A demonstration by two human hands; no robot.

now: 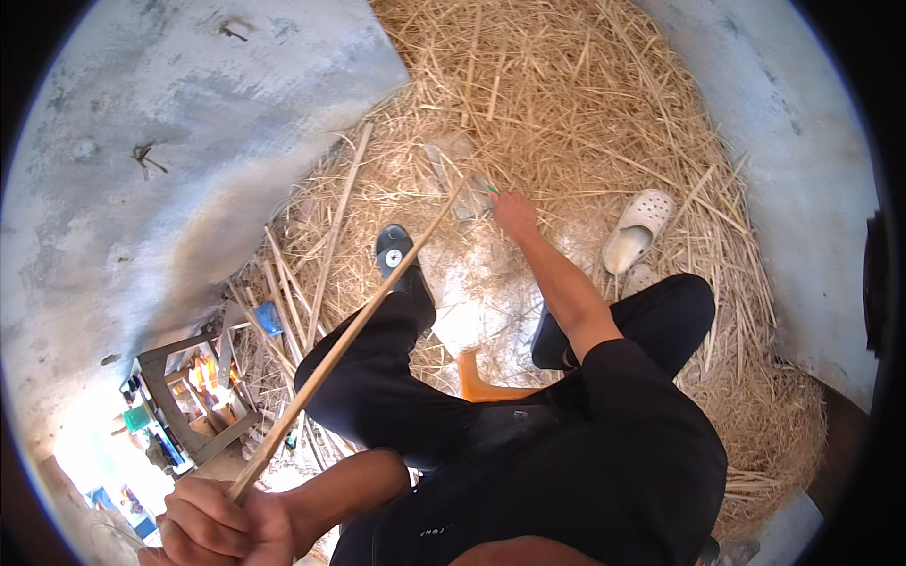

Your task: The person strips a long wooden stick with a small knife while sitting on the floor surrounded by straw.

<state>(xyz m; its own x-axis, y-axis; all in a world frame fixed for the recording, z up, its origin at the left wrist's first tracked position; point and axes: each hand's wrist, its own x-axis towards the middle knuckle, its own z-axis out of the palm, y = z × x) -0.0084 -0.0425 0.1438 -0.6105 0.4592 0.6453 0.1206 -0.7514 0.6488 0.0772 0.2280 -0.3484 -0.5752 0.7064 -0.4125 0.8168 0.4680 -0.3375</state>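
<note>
My left hand (222,524), at the lower left, is wrapped round the near end of a long thin bamboo strip (349,335). The strip slants up and away to the right, across my left leg. Its far end reaches just beside my right hand (514,215), whose fingers are closed on a small tool with a green part (493,190). The rest of that tool is too small to make out. Below the strip's far end lies a grey block (469,205) on the floor.
Thin shavings (566,94) cover much of the floor. A pale clog (640,229) lies to the right. Longer strips (338,236) lie at the left, near a blue object (269,319) and a wooden frame (175,406). Under me is an orange low seat (477,382). Grey walls (208,113) flank both sides.
</note>
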